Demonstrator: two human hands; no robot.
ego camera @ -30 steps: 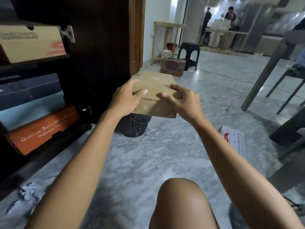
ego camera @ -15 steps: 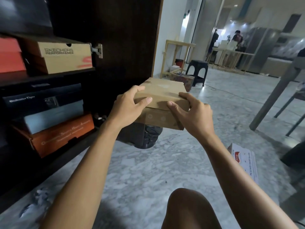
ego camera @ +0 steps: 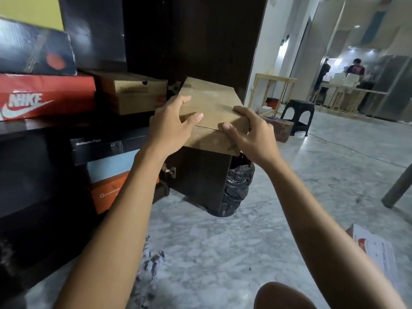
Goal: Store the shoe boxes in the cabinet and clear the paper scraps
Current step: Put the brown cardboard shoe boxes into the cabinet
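Left hand (ego camera: 171, 123) and right hand (ego camera: 249, 132) grip brown shoe box (ego camera: 211, 105) by near corners, airborne at centre frame. Cabinet (ego camera: 44, 130) at 9 o'clock holds several boxes. Left: paper scraps (ego camera: 151, 264) at 6, white box (ego camera: 376, 250) at 4.

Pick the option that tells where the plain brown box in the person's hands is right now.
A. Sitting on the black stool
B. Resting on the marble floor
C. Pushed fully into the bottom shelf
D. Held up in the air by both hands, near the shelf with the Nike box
D: the left hand and right hand grip the brown box off the floor, beside the shelf bearing the red Nike box.
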